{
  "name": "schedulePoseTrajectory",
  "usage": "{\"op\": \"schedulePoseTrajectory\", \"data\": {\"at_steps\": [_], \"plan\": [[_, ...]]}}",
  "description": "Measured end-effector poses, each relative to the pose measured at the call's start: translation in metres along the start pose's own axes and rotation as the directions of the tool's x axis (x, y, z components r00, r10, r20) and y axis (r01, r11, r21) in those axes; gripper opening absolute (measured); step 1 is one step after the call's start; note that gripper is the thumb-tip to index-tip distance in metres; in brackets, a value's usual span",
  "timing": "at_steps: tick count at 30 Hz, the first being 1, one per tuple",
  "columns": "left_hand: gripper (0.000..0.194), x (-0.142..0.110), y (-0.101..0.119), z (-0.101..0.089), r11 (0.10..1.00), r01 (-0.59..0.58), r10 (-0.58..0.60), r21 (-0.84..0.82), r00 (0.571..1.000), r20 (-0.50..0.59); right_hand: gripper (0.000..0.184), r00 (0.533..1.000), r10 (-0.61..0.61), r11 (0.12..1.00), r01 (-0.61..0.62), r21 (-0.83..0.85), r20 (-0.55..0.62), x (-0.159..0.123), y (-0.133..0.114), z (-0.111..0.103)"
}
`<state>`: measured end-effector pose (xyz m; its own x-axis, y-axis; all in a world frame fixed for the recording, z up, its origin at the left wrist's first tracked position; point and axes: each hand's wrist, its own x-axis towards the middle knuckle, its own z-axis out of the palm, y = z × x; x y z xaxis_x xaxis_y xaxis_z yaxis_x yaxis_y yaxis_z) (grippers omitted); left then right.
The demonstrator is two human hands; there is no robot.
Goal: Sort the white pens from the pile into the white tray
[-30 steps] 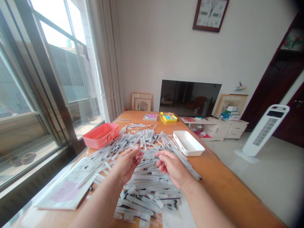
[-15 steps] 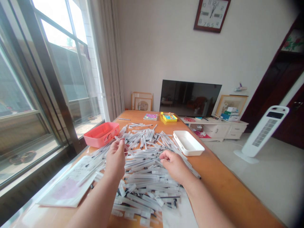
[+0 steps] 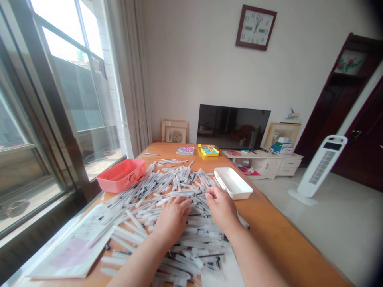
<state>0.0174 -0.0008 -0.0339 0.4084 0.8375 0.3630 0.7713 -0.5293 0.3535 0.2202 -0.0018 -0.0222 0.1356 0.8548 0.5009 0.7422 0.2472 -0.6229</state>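
A wide pile of clear-white pens [image 3: 152, 187], many with black tips, covers the middle of the table, with loose caps and short black pieces in its near part. Over the middle of the pile is my left hand [image 3: 172, 218], palm down, its fingers curled together at the pens; what lies under the fingertips is hidden. Just right of it, my right hand [image 3: 222, 208] has thumb and fingers pinched at the end of a thin pen, close to the white tray [image 3: 245, 194]. Left of the pile stands a pink plastic basket [image 3: 119, 184].
A paper booklet [image 3: 72, 247] lies at the near left of the wooden table [image 3: 278, 239]. Toward the far end are a colourful book [image 3: 185, 150], a yellow box [image 3: 209, 151] and a single pen [image 3: 152, 154]. A white tower fan [image 3: 318, 171] stands on the floor to the right.
My left hand has moved right and down onto the pile from near the pink basket, where it held up a clear-white pen piece. My right hand stays near the white tray; the view has shifted slightly.
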Motion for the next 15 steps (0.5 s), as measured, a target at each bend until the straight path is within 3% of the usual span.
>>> {"op": "schedulePoseTrajectory", "data": {"at_steps": [7, 11, 15], "plan": [[0.039, -0.001, -0.003, 0.001, 0.997, 0.020, -0.021, 0.069, 1.000, 0.016, 0.029, 0.937, 0.266, 0.929, -0.187, 0.318, -0.225, 0.014, -0.004, -0.006], [0.039, -0.002, -0.002, -0.001, 0.998, 0.025, -0.026, 0.058, 0.999, 0.020, 0.032, 0.928, 0.292, 0.900, -0.184, 0.396, -0.232, 0.026, -0.019, -0.010], [0.040, -0.002, -0.001, -0.002, 0.999, 0.033, -0.034, 0.040, 0.999, 0.029, 0.035, 0.934, 0.278, 0.923, -0.195, 0.333, -0.224, 0.044, -0.023, -0.007]]}}
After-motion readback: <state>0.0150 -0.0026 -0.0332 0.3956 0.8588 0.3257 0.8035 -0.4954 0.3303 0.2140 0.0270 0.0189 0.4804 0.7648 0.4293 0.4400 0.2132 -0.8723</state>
